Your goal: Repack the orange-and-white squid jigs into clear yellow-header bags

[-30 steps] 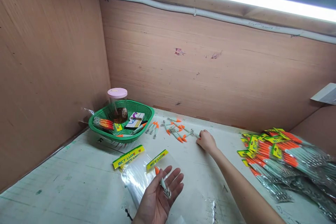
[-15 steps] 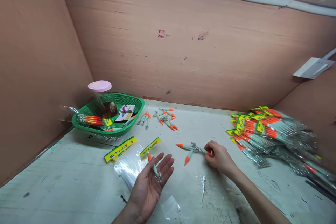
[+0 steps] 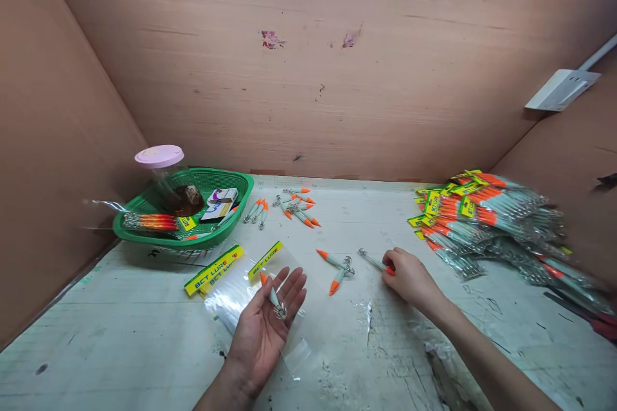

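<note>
My left hand lies palm up over clear bags with yellow "BCT LURE" headers; a squid lure with an orange tip rests across its spread fingers. My right hand sits on the table with its fingers pinched on the orange end of another lure. Two more lures, hooked together, lie just left of it. A loose heap of lures sits farther back.
A green basket at the back left holds a pink-lidded jar, packed lures and small boxes. A large pile of filled lure packets covers the right side. Brown board walls enclose the table on three sides.
My right hand reached to the far heap, then dragged three lures toward me; two now lie apart from it. The view tilted down. My left hand stayed palm up with its lure.
</note>
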`<state>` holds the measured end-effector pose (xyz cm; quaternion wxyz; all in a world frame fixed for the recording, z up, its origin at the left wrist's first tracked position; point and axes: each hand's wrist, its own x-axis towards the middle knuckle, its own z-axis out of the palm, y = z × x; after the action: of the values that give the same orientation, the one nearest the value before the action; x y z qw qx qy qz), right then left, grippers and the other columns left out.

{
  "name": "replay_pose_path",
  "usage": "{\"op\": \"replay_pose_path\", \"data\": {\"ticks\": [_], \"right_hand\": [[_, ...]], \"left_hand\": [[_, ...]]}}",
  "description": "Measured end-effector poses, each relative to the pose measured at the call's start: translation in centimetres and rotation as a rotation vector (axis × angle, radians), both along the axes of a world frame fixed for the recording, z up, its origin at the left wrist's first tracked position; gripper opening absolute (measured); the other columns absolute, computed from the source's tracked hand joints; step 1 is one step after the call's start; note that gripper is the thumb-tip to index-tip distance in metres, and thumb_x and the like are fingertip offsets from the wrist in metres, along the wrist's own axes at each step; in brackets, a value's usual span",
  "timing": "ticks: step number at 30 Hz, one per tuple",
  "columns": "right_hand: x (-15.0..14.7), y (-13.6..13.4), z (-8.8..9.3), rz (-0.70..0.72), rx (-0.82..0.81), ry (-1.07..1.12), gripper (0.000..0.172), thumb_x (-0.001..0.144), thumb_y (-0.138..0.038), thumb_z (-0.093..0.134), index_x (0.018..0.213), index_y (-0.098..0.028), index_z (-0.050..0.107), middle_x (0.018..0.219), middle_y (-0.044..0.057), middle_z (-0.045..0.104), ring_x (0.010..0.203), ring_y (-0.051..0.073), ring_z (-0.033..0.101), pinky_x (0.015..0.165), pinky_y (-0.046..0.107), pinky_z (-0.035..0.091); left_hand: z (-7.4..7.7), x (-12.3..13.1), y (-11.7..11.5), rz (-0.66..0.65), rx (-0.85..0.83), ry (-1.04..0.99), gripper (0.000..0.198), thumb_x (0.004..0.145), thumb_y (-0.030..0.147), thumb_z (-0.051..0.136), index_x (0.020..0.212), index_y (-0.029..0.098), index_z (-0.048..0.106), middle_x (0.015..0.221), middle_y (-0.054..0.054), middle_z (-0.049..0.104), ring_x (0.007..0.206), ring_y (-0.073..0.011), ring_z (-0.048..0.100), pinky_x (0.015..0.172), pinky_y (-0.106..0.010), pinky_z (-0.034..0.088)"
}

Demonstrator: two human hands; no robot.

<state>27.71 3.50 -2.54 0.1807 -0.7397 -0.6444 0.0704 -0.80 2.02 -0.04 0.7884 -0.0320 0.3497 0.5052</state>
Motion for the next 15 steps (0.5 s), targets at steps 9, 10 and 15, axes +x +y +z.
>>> {"op": "replay_pose_path", "data": {"ticks": [9,10,15], "right_hand": [[-8.8,11.0,1.7,0.228,-0.095,0.155,0.018,0.092,-0.03,0.056,0.101,-0.015,0.061,0.104,0.005,0.062,0.091,0.017,0.06,0.083,0.037,0.05],[-9.9,12.5,1.5,0.226,-0.109,0.185,0.021,0.092,-0.031,0.056,0.105,-0.016,0.06,0.109,0.006,0.061,0.094,0.018,0.06,0.084,0.039,0.05],[-11.3,15.7,0.5,0.208,-0.217,0.408,0.027,0.091,-0.033,0.056,0.112,-0.015,0.058,0.113,0.007,0.06,0.094,0.019,0.061,0.079,0.037,0.053]], "left_hand": [[-0.7,0.2,-0.3,-0.025,-0.003,-0.001,0.032,0.096,0.018,0.041,0.124,0.006,0.048,0.104,-0.018,0.07,0.094,-0.0249,0.069,0.076,-0.033,0.06],[-0.8,0.1,-0.3,-0.022,0.0,-0.002,0.032,0.095,0.018,0.041,0.124,0.006,0.048,0.104,-0.018,0.07,0.094,-0.0251,0.069,0.076,-0.033,0.06],[-0.9,0.0,-0.2,-0.007,0.001,-0.018,0.029,0.095,0.019,0.043,0.12,0.007,0.05,0.104,-0.018,0.07,0.095,-0.0259,0.069,0.078,-0.033,0.06]]}}
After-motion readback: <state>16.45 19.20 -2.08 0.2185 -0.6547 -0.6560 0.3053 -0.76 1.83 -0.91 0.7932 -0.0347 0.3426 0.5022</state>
